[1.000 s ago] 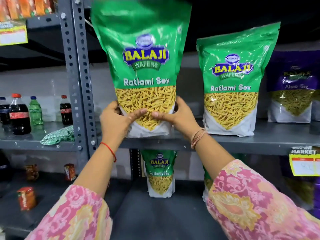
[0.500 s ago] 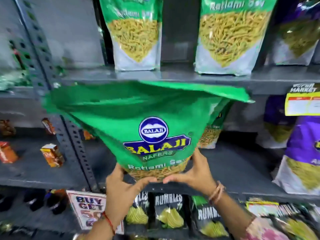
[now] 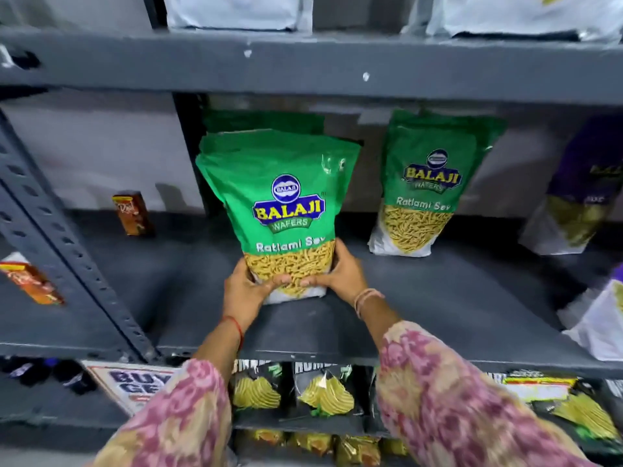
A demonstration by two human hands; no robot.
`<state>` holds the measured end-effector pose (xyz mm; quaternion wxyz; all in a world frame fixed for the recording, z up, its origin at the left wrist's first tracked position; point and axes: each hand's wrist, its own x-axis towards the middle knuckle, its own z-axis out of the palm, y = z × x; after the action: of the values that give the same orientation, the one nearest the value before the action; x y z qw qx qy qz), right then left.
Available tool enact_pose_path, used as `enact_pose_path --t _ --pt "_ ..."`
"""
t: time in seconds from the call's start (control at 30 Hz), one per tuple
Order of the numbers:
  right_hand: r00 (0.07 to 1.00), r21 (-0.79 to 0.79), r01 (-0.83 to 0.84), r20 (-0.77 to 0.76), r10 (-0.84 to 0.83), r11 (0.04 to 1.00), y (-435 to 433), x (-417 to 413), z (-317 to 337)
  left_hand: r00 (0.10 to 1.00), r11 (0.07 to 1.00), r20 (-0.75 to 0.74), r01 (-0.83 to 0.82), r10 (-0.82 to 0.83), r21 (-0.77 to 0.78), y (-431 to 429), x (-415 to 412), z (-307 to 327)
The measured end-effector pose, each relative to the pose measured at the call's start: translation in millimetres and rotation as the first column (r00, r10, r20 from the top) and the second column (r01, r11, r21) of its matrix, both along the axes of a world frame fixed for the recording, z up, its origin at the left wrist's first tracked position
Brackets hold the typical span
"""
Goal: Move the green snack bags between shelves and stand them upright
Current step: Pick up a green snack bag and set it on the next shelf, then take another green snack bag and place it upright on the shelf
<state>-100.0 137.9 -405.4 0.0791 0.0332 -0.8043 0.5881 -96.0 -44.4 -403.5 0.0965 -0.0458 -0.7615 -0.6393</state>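
- On the grey middle shelf [image 3: 438, 298] stands the green snack bag [image 3: 283, 210], upright, its base touching the shelf board near the front edge.
- Left hand [image 3: 244, 291] clasps the bag's lower left corner, fingers [image 3: 281, 280] closed across the yellow window at the front.
- Right hand [image 3: 340, 274] clasps the lower right side of the same bag, its fingers wrapped round the edge and thumb lying along the front, meeting the left hand's fingertips.
- Directly behind the held bag, another green bag [image 3: 263, 121] shows only its top edge.
- To the right of the held bag, further back on the same shelf, a second green bag [image 3: 428, 187] stands upright, apart from it.
- Far right of the held bag sits a purple bag [image 3: 586, 190], blurred.
- To the left of the held bag, a small brown carton [image 3: 133, 214] stands against the back wall.
- Below the held bag, on the next shelf down, dark chip packets [image 3: 323, 392] line up.
- Above it, the upper shelf [image 3: 303, 62] carries the white bases of more bags.
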Motion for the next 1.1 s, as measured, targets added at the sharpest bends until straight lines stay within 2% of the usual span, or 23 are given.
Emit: enact_pose_path --t 0.13,0.23,0.3,0.37,0.43,0.5,0.57,0.67,0.73,0.77,0.8,0.83,0.87,0.97,1.03,1.1 --pt "0.997 -0.036 -0.018 0.073 0.020 0.999 -2 -8 -11 1.000 1.000 -0.003 0.022 -0.022 -0.002 -2 -11 -14" --pt "0.997 -0.015 -0.004 0.071 0.005 1.000 -6 6 -7 0.998 0.999 0.033 0.051 -0.051 0.006 -2 -4 -13" --pt "0.996 0.038 0.082 0.019 -0.083 0.996 -9 26 -3 0.999 0.998 0.025 -0.046 0.046 -0.037 -5 15 -8" --pt "0.979 0.133 0.184 -0.115 -0.169 0.974 -10 59 10 0.960 0.963 -0.125 -0.262 0.252 -0.066 -6 47 3" --pt "0.929 0.180 0.253 -0.319 -0.186 0.951 -10 93 36 0.891 0.940 -0.317 -0.341 0.325 0.006 3 79 26" --pt "0.820 0.137 0.328 -0.533 -0.210 0.935 -4 120 76 0.820 0.952 -0.489 -0.291 0.299 0.094 21 98 63" --pt "0.664 0.038 0.382 -0.706 -0.246 0.923 4 142 126 0.726 0.965 -0.635 -0.199 0.263 0.172 46 107 116" --pt "0.434 -0.120 0.407 -0.847 -0.307 0.906 24 168 205 0.597 0.976 -0.780 -0.025 0.190 0.218 87 118 203" --pt "0.280 -0.205 0.435 -0.895 -0.348 0.877 43 178 250 0.583 0.966 -0.797 0.079 0.156 0.247 111 122 252" --pt "0.224 -0.223 0.468 -0.906 -0.359 0.855 56 177 270 0.606 0.954 -0.781 0.118 0.151 0.276 122 120 273" --pt "0.212 -0.228 0.511 -0.901 -0.379 0.828 69 172 288 0.646 0.942 -0.750 0.140 0.146 0.304 130 116 291" --pt "0.248 -0.231 0.545 -0.874 -0.418 0.806 83 167 305 0.693 0.939 -0.708 0.139 0.135 0.315 138 109 309" --pt "0.339 -0.223 0.552 -0.820 -0.461 0.803 95 160 319 0.748 0.948 -0.653 0.115 0.113 0.296 145 99 324" --pt "0.698 -0.147 0.450 -0.557 -0.449 0.881 127 137 341 0.908 0.981 -0.419 0.108 -0.031 0.162 156 70 351" --pt "0.831 -0.079 0.378 -0.411 -0.375 0.923 143 124 342 0.922 0.957 -0.328 0.258 -0.203 0.134 161 56 356" --pt "0.882 -0.040 0.336 -0.336 -0.330 0.941 149 117 340 0.886 0.903 -0.304 0.405 -0.350 0.141 161 52 353"
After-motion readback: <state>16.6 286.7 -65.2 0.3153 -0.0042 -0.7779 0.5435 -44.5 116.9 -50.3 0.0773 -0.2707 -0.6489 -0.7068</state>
